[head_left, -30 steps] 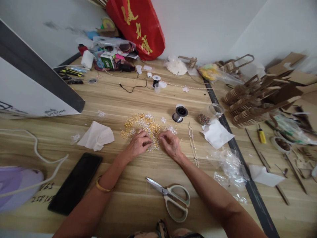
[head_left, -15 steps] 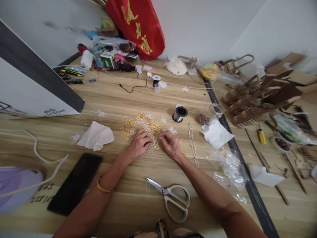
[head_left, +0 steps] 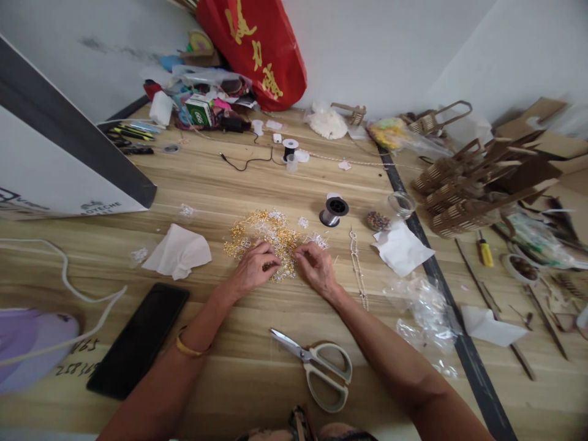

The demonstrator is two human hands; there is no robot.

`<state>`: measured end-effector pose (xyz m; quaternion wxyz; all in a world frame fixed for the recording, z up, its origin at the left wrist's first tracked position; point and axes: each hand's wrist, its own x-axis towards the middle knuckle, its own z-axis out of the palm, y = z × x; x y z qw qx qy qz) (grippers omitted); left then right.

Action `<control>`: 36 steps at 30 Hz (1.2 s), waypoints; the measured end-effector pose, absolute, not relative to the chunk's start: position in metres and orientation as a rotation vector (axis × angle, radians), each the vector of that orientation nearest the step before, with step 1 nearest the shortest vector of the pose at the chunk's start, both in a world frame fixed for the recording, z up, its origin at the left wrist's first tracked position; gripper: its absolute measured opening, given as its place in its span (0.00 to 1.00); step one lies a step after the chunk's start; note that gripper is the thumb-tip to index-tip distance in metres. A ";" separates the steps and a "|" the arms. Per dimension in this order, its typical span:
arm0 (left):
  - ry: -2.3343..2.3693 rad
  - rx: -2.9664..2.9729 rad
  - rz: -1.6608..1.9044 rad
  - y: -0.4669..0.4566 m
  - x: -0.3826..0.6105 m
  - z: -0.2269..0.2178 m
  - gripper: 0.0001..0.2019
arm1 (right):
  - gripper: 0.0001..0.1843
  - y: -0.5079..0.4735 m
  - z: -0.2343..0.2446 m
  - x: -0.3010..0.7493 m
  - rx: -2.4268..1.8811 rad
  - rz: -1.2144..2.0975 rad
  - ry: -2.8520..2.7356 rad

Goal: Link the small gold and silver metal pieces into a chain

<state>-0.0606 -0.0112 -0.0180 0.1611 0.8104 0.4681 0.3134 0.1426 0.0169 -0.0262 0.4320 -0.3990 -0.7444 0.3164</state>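
Observation:
A heap of small gold and silver beads (head_left: 263, 231) lies on the wooden table (head_left: 220, 184). My left hand (head_left: 252, 270) rests at the heap's near edge with its fingers curled in a pinch over the beads. My right hand (head_left: 316, 267) sits just to the right, its fingertips also pinched at the heap's edge. What each pinch holds is too small to make out. A beaded strand (head_left: 357, 266) lies straight on the table to the right of my right hand.
White-handled scissors (head_left: 321, 362) lie near the front edge. A black phone (head_left: 138, 338) and a crumpled tissue (head_left: 178, 251) are at the left. A wire spool (head_left: 334, 211), a small jar (head_left: 400, 203) and white paper (head_left: 401, 248) are at the right, with wooden baskets (head_left: 463, 184) beyond.
My left hand's fingers have shifted slightly over the beads. Nothing else has visibly moved.

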 end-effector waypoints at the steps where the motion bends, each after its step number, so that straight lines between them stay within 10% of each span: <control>1: 1.337 2.312 0.884 -0.012 -0.061 -0.018 0.04 | 0.06 0.017 -0.026 0.143 -0.996 0.789 -1.855; 36: 1.329 1.986 1.228 -0.012 -0.050 -0.013 0.04 | 0.07 0.013 -0.023 0.142 -0.872 0.614 -2.006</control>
